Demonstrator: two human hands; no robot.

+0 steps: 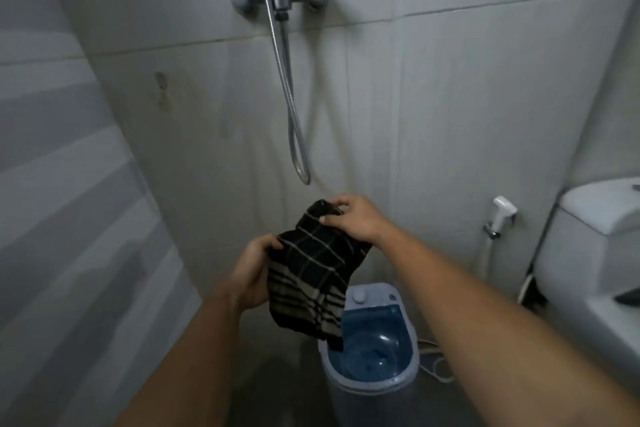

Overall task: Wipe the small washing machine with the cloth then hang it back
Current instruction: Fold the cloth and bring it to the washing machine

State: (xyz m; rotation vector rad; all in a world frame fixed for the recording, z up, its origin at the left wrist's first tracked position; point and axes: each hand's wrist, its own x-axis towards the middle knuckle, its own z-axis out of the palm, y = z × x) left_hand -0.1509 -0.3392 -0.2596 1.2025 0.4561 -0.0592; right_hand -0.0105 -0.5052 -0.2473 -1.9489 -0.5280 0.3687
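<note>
Nearest: left hand (pixel 252 272) grips the left edge of the checked dark cloth (pixel 313 272); right hand (pixel 349 217) pinches its top corner. Cloth is held up in the air, above the small washing machine (pixel 372 350) on the floor. Beyond hangs the shower hose (pixel 289 97). Whether wiping is done cannot be told; hanging remains.

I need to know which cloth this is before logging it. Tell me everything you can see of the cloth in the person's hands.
The cloth is dark, nearly black, with pale beige checks and broader beige stripes toward its lower end. It looks like soft woven fabric, loosely bunched rather than spread flat. It hangs in the air in front of the tiled wall, above the small washing machine. The right hand pinches its top end; the left hand grips its left edge. Its lower corner overlaps the machine's rim in the picture; whether they touch cannot be told.
</note>
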